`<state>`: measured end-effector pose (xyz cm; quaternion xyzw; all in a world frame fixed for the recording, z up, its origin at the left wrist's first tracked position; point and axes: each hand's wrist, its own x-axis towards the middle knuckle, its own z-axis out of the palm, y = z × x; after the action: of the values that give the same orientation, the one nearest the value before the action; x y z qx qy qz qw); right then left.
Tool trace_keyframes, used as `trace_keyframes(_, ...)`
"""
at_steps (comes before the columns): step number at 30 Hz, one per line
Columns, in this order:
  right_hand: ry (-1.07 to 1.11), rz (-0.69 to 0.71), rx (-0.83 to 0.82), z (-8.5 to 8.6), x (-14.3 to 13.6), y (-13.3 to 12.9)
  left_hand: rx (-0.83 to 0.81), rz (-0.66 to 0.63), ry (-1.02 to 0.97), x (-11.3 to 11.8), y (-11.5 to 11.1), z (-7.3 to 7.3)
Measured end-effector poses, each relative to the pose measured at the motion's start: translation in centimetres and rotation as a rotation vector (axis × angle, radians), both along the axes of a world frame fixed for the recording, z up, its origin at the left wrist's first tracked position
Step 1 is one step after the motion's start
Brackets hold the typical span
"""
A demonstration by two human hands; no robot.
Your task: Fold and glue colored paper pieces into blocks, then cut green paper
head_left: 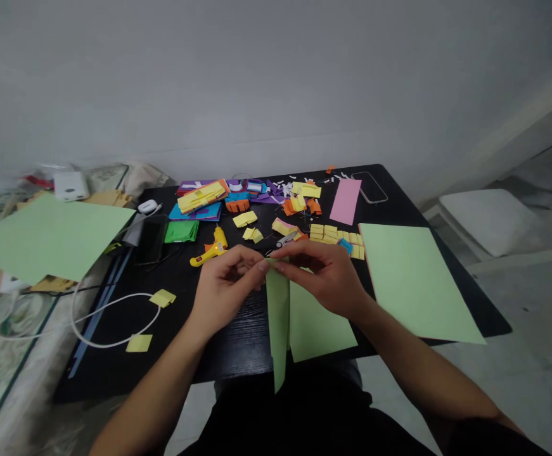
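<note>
A folded light green paper strip point(278, 316) hangs down past the table's front edge, its top pinched between both hands. My left hand point(231, 282) holds the strip's top edge from the left, thumb and fingers together. From the right, my right hand point(326, 275) grips the same top edge with thumb and forefinger. Just right of the strip, a green sheet point(320, 326) lies on the table, partly under my right hand. Behind the hands, scissors point(286, 239) lie among paper pieces, and a yellow glue gun point(210, 247) rests to their left.
The black table point(228, 358) carries stacked coloured papers point(202, 197), a pink sheet point(345, 201), small yellow pieces point(324, 232) and a large green sheet point(418, 278). A white cable point(114, 345) loops at left. A white stool point(487, 218) stands at right.
</note>
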<state>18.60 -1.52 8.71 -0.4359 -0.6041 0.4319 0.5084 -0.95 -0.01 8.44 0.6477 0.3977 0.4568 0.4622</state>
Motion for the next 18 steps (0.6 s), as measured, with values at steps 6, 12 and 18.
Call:
trace_keyframes(6, 0.152, -0.092, -0.135, -0.6, -0.2, 0.1, 0.034, 0.062, -0.03, 0.3, -0.3, -1.0)
trace_keyframes(12, 0.263, -0.056, -0.2, -1.0, -0.8, 0.0, 0.021, 0.123, -0.082, 0.5, -0.5, -1.4)
trace_keyframes(18, 0.143, 0.03, -0.216, -1.7, -0.7, 0.1, -0.029, 0.141, -0.104, 0.6, -0.5, -1.4)
